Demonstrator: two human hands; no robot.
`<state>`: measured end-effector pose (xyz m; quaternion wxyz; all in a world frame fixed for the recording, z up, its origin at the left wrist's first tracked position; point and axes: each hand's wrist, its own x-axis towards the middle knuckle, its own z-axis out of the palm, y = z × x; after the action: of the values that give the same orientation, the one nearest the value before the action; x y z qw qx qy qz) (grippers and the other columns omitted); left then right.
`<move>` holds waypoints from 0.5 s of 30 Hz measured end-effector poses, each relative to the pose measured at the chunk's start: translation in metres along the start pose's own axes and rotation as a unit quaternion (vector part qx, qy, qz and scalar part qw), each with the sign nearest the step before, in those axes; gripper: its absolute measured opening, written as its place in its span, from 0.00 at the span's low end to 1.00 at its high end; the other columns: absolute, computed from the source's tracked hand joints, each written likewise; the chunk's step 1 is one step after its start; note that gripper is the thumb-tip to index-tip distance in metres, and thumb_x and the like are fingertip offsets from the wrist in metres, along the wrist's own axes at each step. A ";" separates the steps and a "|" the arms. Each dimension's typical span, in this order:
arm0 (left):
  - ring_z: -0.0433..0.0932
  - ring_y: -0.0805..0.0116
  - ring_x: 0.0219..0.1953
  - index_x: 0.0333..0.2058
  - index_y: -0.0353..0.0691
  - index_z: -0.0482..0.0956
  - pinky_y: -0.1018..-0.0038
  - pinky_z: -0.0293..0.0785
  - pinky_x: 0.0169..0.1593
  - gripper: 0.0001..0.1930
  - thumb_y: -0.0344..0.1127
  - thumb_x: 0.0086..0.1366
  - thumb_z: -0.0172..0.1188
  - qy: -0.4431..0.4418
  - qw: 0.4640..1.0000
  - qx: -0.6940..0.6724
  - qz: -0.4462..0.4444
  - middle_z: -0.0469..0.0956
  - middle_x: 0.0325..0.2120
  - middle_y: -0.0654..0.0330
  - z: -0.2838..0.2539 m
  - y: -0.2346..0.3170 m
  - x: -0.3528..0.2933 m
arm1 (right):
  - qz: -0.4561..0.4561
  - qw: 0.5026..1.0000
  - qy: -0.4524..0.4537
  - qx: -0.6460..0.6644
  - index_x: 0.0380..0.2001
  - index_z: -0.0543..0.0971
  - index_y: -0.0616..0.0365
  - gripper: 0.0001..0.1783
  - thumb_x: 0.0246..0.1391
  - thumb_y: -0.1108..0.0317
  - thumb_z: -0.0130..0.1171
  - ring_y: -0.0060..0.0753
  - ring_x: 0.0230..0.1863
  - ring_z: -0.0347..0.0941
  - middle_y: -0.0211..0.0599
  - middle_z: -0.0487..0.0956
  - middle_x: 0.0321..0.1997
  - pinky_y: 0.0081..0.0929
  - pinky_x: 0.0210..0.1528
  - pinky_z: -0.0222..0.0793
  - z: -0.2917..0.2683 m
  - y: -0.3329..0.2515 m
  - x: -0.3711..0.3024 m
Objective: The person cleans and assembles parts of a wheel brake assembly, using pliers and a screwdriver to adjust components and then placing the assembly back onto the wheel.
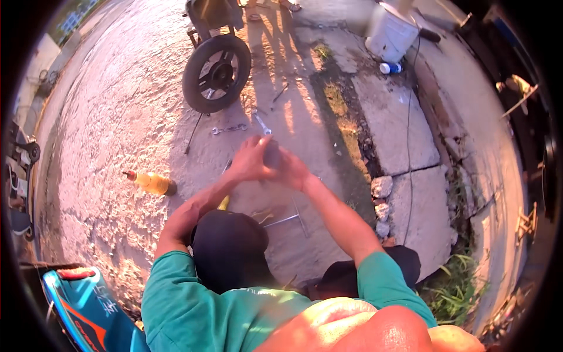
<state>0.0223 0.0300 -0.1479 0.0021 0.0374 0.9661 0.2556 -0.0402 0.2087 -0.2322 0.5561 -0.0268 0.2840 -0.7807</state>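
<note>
My left hand (pixel 251 161) and my right hand (pixel 288 166) meet in front of me, above the pavement. Their fingers curl around a small greyish thing (pixel 271 155) between them, mostly covered and too blurred to name. Just beyond the fingertips lies a shiny spanner (pixel 262 123). Left of it, another spanner (pixel 229 128) rests on the ground. Below my wrists are a T-shaped metal tool (pixel 282 221) and a yellow-handled tool (pixel 224 202), partly hidden by my arm and knee.
A scooter wheel (pixel 217 73) stands ahead, with a thin rod-like tool (pixel 193 134) beside it. A yellow bottle (pixel 153 182) is at left. Far right are a white bucket (pixel 392 34), a blue-and-white container (pixel 390 68) and a cable (pixel 410 170). A blue panel (pixel 88 311) sits at lower left.
</note>
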 end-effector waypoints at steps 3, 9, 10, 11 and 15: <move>0.70 0.39 0.61 0.70 0.44 0.64 0.52 0.68 0.64 0.58 0.55 0.39 0.79 0.013 0.999 -0.016 0.037 0.70 0.59 0.41 -0.011 0.010 0.001 | 0.003 1.000 0.020 0.023 0.65 0.70 0.43 0.33 0.64 0.39 0.58 0.34 0.57 0.75 0.31 0.77 0.60 0.42 0.60 0.72 0.015 -0.005 -0.012; 0.64 0.38 0.66 0.70 0.43 0.64 0.52 0.66 0.67 0.58 0.55 0.39 0.77 -0.040 0.997 -0.060 0.036 0.64 0.64 0.39 -0.022 0.031 0.010 | -0.029 0.999 0.005 0.021 0.67 0.68 0.48 0.33 0.65 0.45 0.58 0.38 0.64 0.73 0.35 0.76 0.63 0.44 0.66 0.70 0.029 -0.016 -0.025; 0.63 0.37 0.66 0.70 0.43 0.63 0.52 0.65 0.67 0.58 0.55 0.39 0.78 -0.040 0.996 -0.063 0.040 0.64 0.64 0.39 -0.020 0.030 0.011 | -0.043 0.999 0.012 0.016 0.67 0.68 0.49 0.33 0.65 0.46 0.58 0.38 0.63 0.73 0.35 0.76 0.63 0.44 0.66 0.70 0.030 -0.016 -0.025; 0.63 0.37 0.67 0.70 0.43 0.63 0.51 0.65 0.68 0.59 0.55 0.39 0.78 -0.040 0.996 -0.067 0.041 0.63 0.64 0.39 -0.020 0.029 0.011 | -0.055 0.998 0.018 0.011 0.67 0.68 0.49 0.32 0.65 0.47 0.58 0.38 0.62 0.74 0.35 0.76 0.63 0.43 0.65 0.70 0.033 -0.016 -0.026; 0.63 0.37 0.67 0.71 0.43 0.63 0.52 0.64 0.68 0.58 0.55 0.41 0.80 -0.013 0.994 -0.086 0.063 0.63 0.65 0.38 -0.021 0.020 0.015 | -0.064 0.998 0.019 0.007 0.66 0.68 0.50 0.31 0.65 0.50 0.57 0.37 0.61 0.74 0.35 0.77 0.62 0.44 0.65 0.71 0.037 -0.021 -0.025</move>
<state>0.0083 0.0381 -0.1199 0.0019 0.1013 0.9360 0.3372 -0.0357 0.2203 -0.1843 0.4997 -0.0261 0.2865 -0.8170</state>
